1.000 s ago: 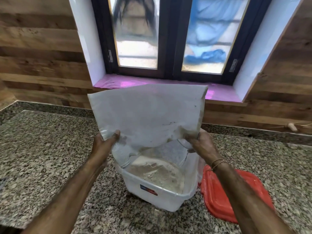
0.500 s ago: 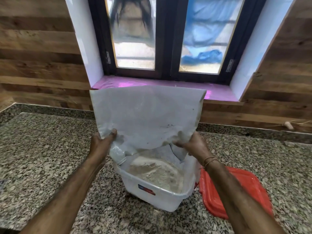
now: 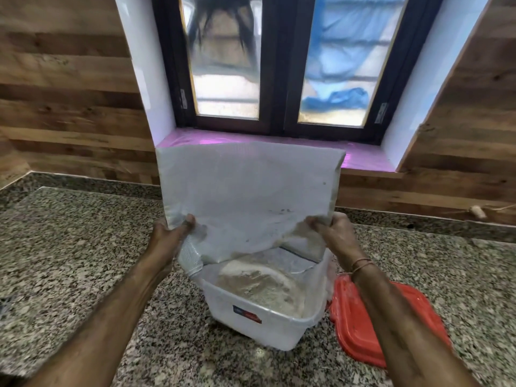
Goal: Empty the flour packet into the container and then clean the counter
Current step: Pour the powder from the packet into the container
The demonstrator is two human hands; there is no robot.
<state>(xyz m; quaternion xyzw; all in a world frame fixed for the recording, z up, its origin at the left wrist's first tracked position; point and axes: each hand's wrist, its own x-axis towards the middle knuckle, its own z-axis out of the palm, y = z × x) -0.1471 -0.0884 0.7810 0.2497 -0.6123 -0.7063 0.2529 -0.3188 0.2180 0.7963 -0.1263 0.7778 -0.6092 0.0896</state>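
Observation:
A large whitish flour packet (image 3: 245, 191) is held upside down and flat above a white plastic container (image 3: 265, 328), its open mouth hanging just inside the far rim. My left hand (image 3: 170, 233) pinches the packet's lower left corner. My right hand (image 3: 332, 230) grips the lower right corner. A mound of pale flour (image 3: 259, 286) lies inside the container, which stands on the speckled granite counter (image 3: 69, 255). The packet hides the container's far wall.
The red container lid (image 3: 363, 319) lies flat on the counter right of the container, partly under my right forearm. A wood-panelled wall and a window with a pink sill (image 3: 363, 160) rise behind. A small dark object (image 3: 5, 303) shows at the left edge.
Both hands have lifted the packet slightly and spread it flatter and wider over the container. The flour mound looks the same.

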